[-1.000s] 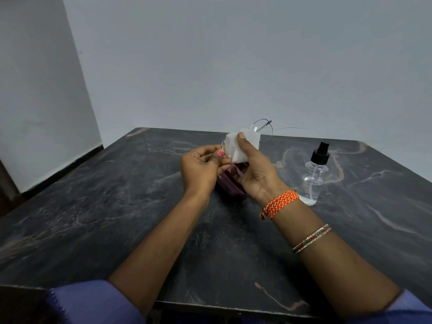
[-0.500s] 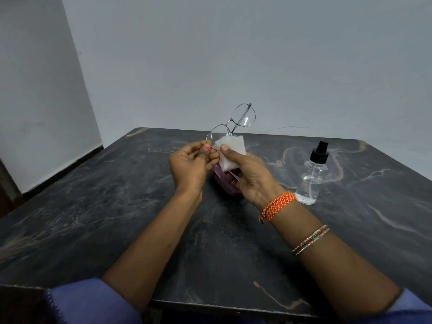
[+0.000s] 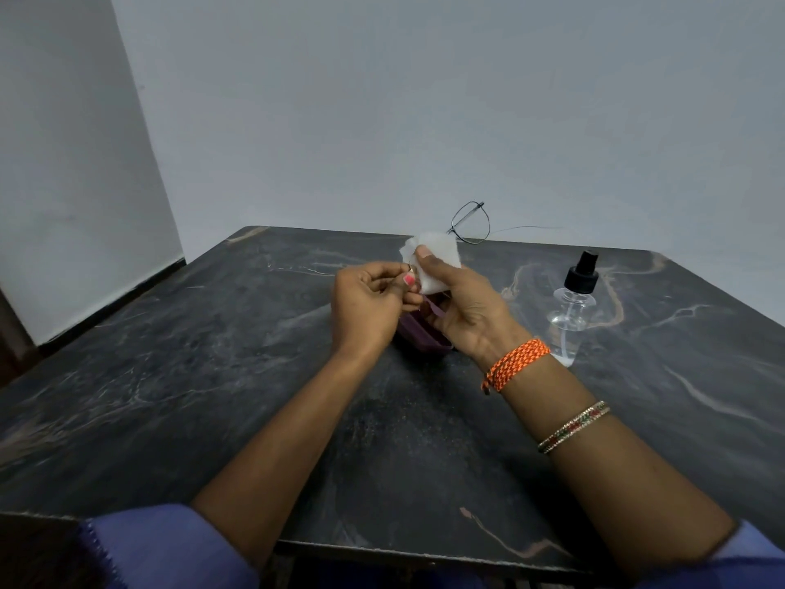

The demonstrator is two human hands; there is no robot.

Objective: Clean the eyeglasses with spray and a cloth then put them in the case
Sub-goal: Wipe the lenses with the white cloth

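The eyeglasses have tilted lower: right hand grip pinches cloth over one lens, left hand pinches the frame.

The eyeglasses are being tipped back down from half a second ago, the free lens now being shown just beyond the white cloth, which is being pressed over the nearer lens again.

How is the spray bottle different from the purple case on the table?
The spray bottle is clear with a black pump top; the purple case is opaque. The spray bottle stands upright and tall, while the purple case lies low. The spray bottle stands in plain view, but the purple case is largely hidden behind both hands. Both rest on the dark table.
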